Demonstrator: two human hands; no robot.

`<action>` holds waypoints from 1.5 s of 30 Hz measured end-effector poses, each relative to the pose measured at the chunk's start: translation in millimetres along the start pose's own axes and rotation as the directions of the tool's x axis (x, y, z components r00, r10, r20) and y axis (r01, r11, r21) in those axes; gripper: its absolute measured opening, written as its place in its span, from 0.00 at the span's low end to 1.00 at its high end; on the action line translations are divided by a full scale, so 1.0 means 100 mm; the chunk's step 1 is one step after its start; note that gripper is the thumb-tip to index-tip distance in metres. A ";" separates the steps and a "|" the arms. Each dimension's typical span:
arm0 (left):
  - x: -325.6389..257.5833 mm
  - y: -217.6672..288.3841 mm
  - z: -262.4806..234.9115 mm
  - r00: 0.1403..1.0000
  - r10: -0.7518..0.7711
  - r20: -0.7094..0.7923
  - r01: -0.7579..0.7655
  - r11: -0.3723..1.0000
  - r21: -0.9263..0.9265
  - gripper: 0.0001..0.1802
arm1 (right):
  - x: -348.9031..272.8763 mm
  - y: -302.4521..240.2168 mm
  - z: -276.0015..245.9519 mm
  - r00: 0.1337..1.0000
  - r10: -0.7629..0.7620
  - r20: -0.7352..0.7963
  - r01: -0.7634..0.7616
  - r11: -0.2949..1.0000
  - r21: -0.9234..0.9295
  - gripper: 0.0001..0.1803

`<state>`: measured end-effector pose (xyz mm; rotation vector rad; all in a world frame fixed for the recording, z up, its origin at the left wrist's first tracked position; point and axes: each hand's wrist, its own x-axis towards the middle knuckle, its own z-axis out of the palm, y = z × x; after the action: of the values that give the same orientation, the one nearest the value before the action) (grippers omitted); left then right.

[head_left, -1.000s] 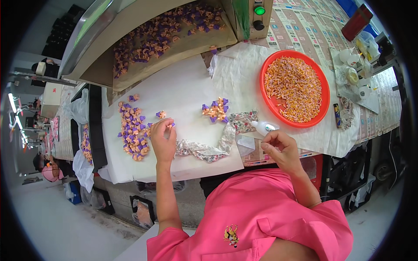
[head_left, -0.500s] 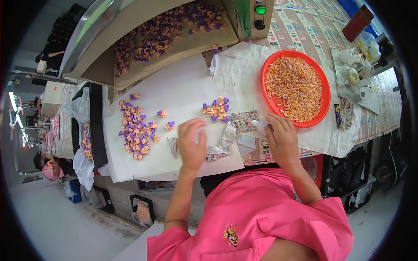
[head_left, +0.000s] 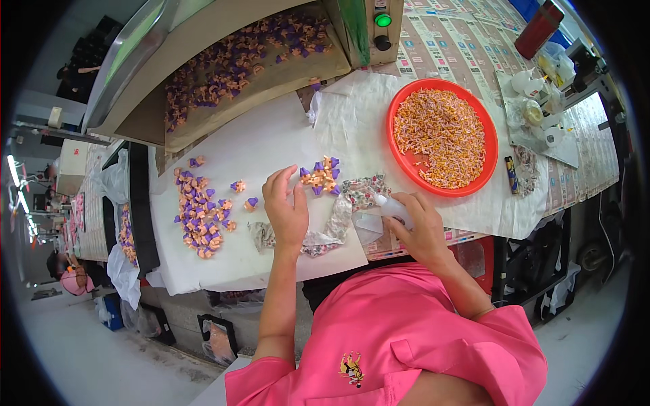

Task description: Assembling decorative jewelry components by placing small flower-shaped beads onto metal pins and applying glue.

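Gripping a white squeeze bottle (head_left: 397, 212) in the right hand (head_left: 423, 230), fingers of the left hand (head_left: 288, 215) parted and seemingly empty — just a small purple-and-peach cluster (head_left: 321, 176) at its 1 o'clock looks grouped, way bigger pile (head_left: 203, 220) at 9 o'clock not yet.

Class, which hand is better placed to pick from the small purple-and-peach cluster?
Left hand, I'd judge: it is open beside that cluster, while the right hand holds the white bottle.
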<state>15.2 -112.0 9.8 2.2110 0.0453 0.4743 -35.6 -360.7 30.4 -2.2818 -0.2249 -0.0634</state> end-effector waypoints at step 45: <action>-0.51 0.58 0.10 0.718 -0.316 0.620 0.693 0.236 -0.682 0.12 | -0.04 -0.09 -0.28 0.974 -0.088 -0.208 0.166 0.904 0.395 0.19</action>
<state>-36.2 -166.5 31.4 1.0146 0.2723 -0.3046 -40.2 -376.7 54.7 -1.8259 -0.2624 -0.2711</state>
